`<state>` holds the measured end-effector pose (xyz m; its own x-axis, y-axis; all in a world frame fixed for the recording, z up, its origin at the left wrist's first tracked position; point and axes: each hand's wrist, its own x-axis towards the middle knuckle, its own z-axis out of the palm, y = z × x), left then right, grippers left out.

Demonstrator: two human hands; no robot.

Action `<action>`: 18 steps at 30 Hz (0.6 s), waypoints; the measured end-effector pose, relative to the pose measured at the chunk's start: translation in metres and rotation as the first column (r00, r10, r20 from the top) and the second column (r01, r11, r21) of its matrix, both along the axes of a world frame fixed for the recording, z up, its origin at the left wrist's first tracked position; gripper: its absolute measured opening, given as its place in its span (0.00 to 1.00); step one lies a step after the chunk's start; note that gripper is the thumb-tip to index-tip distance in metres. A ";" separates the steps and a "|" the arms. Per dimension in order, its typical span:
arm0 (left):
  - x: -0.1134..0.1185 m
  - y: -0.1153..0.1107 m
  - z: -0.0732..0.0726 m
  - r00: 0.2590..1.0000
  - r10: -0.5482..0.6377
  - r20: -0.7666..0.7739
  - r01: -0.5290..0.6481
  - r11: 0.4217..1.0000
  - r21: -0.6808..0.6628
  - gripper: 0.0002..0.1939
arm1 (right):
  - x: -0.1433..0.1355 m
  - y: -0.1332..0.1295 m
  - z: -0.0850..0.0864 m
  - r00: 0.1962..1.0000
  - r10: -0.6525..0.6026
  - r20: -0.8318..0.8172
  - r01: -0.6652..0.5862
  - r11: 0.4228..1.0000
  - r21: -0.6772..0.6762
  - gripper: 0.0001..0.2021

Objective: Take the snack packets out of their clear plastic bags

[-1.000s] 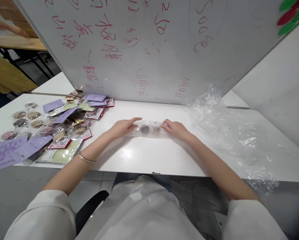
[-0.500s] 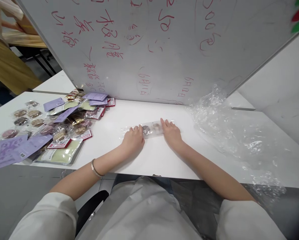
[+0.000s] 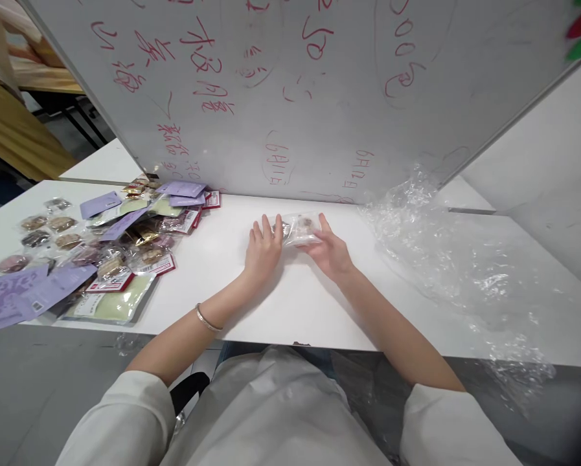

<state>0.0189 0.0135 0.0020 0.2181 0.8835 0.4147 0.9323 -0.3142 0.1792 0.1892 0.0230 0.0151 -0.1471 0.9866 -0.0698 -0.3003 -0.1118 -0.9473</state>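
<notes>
Between my hands, above the white table (image 3: 290,304), is a clear plastic packet (image 3: 297,228) with a dark round piece and a pale round piece inside, which look like cookies. My left hand (image 3: 263,249) covers the packet's left end, its fingers bent over it and slightly apart; its thumb is hidden. At the right end, my right hand (image 3: 331,252) grips the packet with the thumb on the near face and fingers beneath and behind. The right side of the packet looks tilted up off the table.
On the left lies a pile of purple pouches (image 3: 57,288), a pale green pouch (image 3: 120,301) and several wrapped cookies (image 3: 61,223). Crumpled clear plastic sheeting (image 3: 465,259) spreads over the right side. A whiteboard (image 3: 319,129) stands along the back. A person (image 3: 13,129) is at the far left.
The packet has moved away from me, its right end lifting from the table. My right hand has turned from lying on top to gripping that end; my left hand has moved forward with it.
</notes>
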 end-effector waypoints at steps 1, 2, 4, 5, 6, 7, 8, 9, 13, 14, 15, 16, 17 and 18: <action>0.000 0.001 0.001 0.999 -0.041 0.026 0.041 0.999 0.014 0.30 | -0.001 -0.001 0.003 0.998 -0.053 -0.026 0.052 0.998 -0.019 0.37; 0.000 0.002 0.001 0.995 -0.083 0.053 0.082 0.996 0.024 0.30 | -0.002 -0.002 0.005 0.994 -0.100 -0.035 0.099 0.995 -0.032 0.33; 0.001 0.004 0.003 0.980 -0.155 0.125 0.149 0.987 0.056 0.31 | -0.003 -0.004 0.007 0.988 -0.142 -0.067 0.139 0.989 -0.048 0.24; 0.003 0.004 0.004 0.967 -0.183 0.177 0.171 0.982 0.083 0.33 | -0.004 -0.004 0.008 0.985 -0.139 -0.101 0.134 0.990 -0.054 0.21; 0.005 0.005 0.005 0.949 -0.205 0.241 0.182 0.977 0.113 0.36 | -0.005 -0.004 0.008 0.982 -0.130 -0.140 0.122 0.991 -0.060 0.19; 0.007 0.005 0.006 0.925 -0.220 0.309 0.184 0.973 0.141 0.39 | -0.005 -0.004 0.008 0.978 -0.118 -0.174 0.109 0.992 -0.064 0.17; 0.010 0.004 0.007 0.898 -0.227 0.376 0.178 0.971 0.160 0.41 | -0.006 -0.004 0.008 0.974 -0.107 -0.198 0.096 0.993 -0.062 0.17; 0.014 0.004 0.008 0.869 -0.230 0.437 0.172 0.971 0.168 0.42 | -0.006 -0.004 0.009 0.973 -0.095 -0.210 0.084 0.995 -0.058 0.16; 0.027 0.002 0.010 0.773 -0.222 0.595 0.204 0.974 0.099 0.37 | -0.001 -0.009 0.017 0.982 -0.108 -0.153 0.106 0.994 -0.017 0.18; 0.029 0.002 0.011 0.757 -0.219 0.615 0.226 0.972 0.069 0.36 | 0.001 -0.012 0.020 0.985 -0.113 -0.128 0.113 0.994 0.000 0.19; 0.030 0.003 0.011 0.745 -0.221 0.630 0.251 0.967 0.043 0.35 | 0.004 -0.015 0.023 0.989 -0.101 -0.108 0.103 0.995 0.013 0.20; 0.032 0.003 0.012 0.732 -0.233 0.640 0.283 0.959 0.025 0.35 | 0.008 -0.019 0.025 0.993 -0.073 -0.095 0.075 0.997 0.020 0.22; 0.033 0.003 0.013 0.716 -0.261 0.648 0.327 0.945 0.020 0.34 | 0.013 -0.023 0.027 0.995 -0.042 -0.087 0.044 0.999 0.020 0.22; 0.034 0.002 0.014 0.693 -0.308 0.651 0.384 0.923 0.027 0.33 | 0.019 -0.028 0.028 0.997 -0.020 -0.081 0.021 1.000 0.015 0.23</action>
